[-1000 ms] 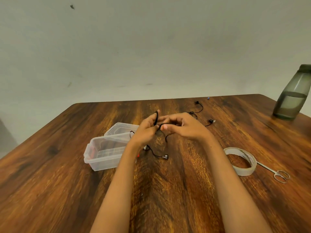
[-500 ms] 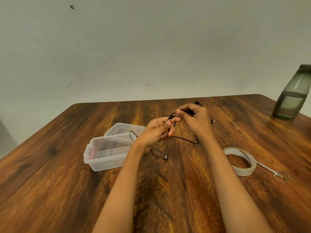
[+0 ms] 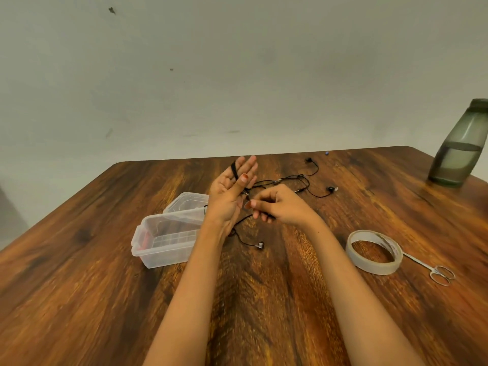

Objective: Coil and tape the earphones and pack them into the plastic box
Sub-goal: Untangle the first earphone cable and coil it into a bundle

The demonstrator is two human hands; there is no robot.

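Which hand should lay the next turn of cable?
Right. The right hand pinches the earphone cable beside the left hand, whose straight fingers carry a loop.

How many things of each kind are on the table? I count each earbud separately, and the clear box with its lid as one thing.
Earbuds: 3
Plastic box: 1
Tape roll: 1
Scissors: 1
Bottle: 1
Total: 7
Tiny blue item at the far edge: too small to tell, not counted.
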